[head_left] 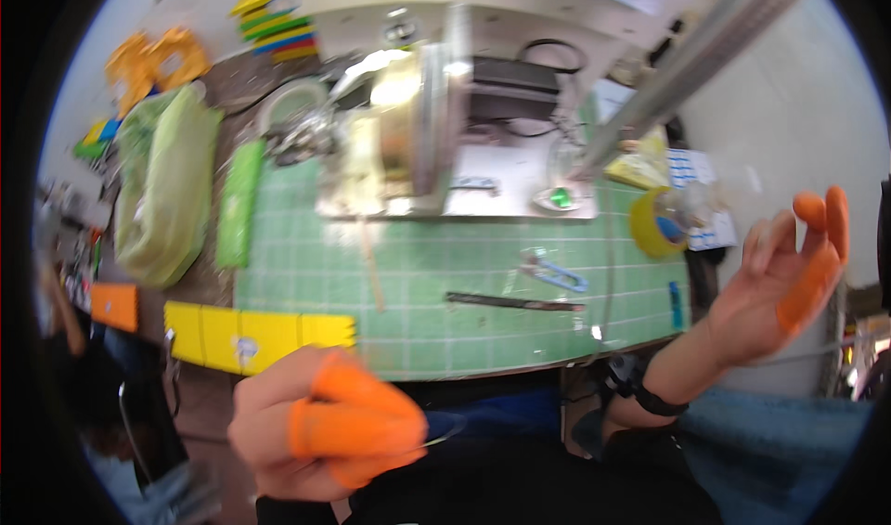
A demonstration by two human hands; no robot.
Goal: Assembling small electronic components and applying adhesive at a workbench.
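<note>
My left hand is near the front edge of the bench, low in view. Orange finger covers wrap several of its fingers, which are pressed together. From the pinch a thin pale strand sticks out to the right; its exact kind is unclear. Raised off to the right, past the mat's corner, is my right hand. It also wears orange covers on thumb and fingers. Its fingers point upward, and nothing shows between them. A dark band circles the right wrist. Motion blur softens both hands.
A green gridded cutting mat carries a dark flat strip, a light-blue tool and a machine with a shiny spool. A yellow panel lies at the left, near a bagged basket. A yellow tape roll stands right. A metal post slants overhead.
</note>
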